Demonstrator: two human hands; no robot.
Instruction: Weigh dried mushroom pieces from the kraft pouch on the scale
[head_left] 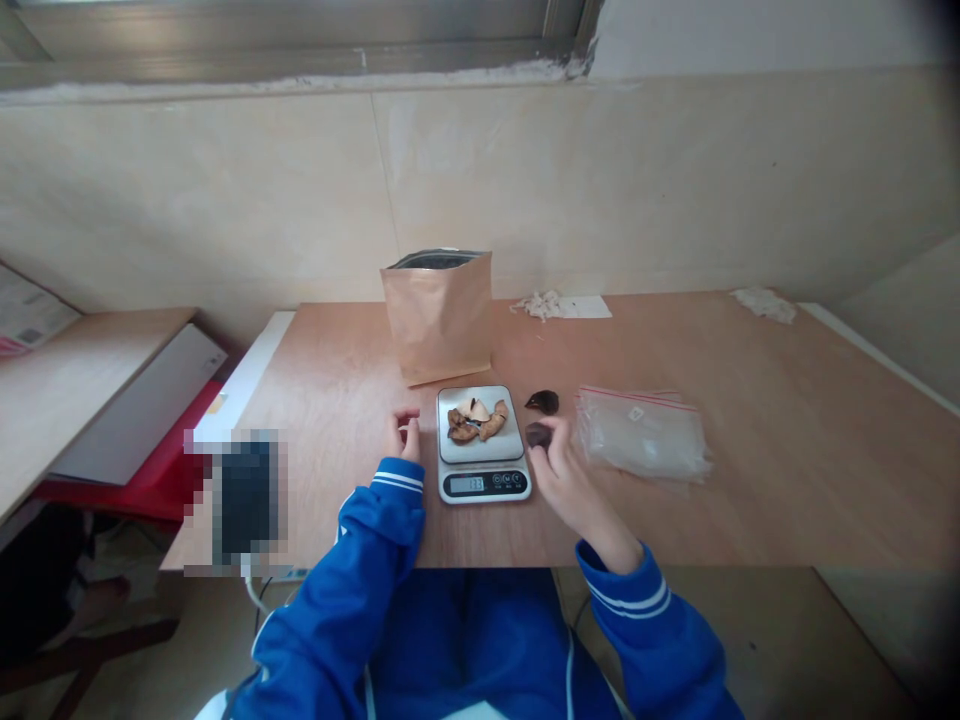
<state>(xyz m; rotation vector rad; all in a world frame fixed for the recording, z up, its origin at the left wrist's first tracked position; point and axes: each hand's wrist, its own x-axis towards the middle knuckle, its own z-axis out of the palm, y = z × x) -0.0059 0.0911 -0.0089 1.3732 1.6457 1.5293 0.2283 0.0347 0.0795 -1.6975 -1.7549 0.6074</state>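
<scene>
On the table stands a small digital kitchen scale (484, 470), its display lit with digits that look like 133. Several curled brown and cream dried pieces (477, 421) lie on its plate; their exact kind is unclear. My right hand (561, 475) is just right of the scale, thumb and fingers closed on a dark brown dried piece (538, 435) close to the tabletop. Another dark dried piece (542, 402) lies a little behind it. To the left of the scale, my left hand (405, 436) rests on the table, fingers loosely bent and apart, with nothing visible in it.
An open kraft paper pouch (439, 320) stands behind the scale. Clear zip bags (641, 435) lie stacked to the right. Crumpled whitish scraps (541, 305) and a white card (585, 307) are near the wall. A pixelated dark object (246, 500) with a cable sits at the left edge.
</scene>
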